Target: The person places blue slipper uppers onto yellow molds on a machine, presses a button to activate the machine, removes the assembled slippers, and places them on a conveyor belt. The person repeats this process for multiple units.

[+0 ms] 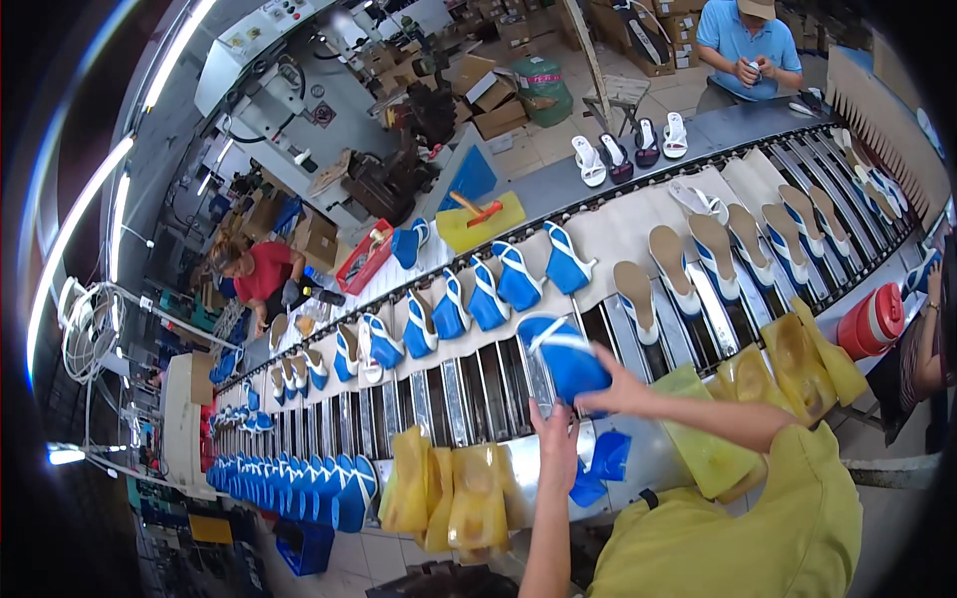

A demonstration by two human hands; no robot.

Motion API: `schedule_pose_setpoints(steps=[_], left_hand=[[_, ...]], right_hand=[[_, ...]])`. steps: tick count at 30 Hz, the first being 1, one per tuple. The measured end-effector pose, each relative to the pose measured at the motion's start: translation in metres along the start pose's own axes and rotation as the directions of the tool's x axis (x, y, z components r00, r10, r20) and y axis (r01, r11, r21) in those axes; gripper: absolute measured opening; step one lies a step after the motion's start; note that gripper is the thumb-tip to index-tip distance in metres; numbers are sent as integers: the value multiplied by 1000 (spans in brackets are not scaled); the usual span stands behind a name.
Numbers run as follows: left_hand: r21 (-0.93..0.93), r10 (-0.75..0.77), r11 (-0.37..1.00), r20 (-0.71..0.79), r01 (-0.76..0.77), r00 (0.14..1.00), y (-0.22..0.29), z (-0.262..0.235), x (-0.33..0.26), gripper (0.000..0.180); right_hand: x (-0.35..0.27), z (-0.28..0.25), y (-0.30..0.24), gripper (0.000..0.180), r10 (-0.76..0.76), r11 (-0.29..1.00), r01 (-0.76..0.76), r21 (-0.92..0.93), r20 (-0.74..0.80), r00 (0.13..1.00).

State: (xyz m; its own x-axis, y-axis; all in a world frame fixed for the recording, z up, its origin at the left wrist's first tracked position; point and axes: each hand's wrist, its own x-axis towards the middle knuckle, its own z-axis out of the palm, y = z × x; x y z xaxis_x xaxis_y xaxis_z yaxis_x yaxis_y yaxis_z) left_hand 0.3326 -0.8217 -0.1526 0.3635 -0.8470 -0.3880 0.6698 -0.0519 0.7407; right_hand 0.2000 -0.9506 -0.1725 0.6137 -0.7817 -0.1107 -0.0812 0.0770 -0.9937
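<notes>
A blue wedge sandal with white crossed straps is tilted up over the slatted conveyor. My right hand grips its right side, fingers closed round it. Just below the sandal, my left hand points upward with fingers apart; whether a fingertip touches the sandal I cannot tell. Crumpled blue pieces lie on the near metal ledge beside my left wrist. Beyond my hands, a row of blue wedge sandals with white straps stands on a pale strip along the conveyor.
Yellow translucent moulds line the near ledge. More blue sandals stand in a row at left; tan-soled sandals lie at right. A red jug stands near right. Co-workers are across the line and at right.
</notes>
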Motion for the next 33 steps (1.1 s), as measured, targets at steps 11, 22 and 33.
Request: schedule_pose_setpoints(steps=[11, 22, 33], left_hand=[[292, -69, 929, -470, 229, 880, -49, -99, -50, 57], [127, -163, 954, -541, 271, 825, -75, -108, -73, 44], [213, -105, 948, -496, 238, 862, -63, -101, -52, 44]], right_hand=[[295, -165, 108, 117, -51, 732, -338, -592, -542, 839], [272, -228, 127, 61, 40, 744, -141, -653, -167, 985], [192, -141, 130, 86, 73, 855, -318, -409, -514, 855]])
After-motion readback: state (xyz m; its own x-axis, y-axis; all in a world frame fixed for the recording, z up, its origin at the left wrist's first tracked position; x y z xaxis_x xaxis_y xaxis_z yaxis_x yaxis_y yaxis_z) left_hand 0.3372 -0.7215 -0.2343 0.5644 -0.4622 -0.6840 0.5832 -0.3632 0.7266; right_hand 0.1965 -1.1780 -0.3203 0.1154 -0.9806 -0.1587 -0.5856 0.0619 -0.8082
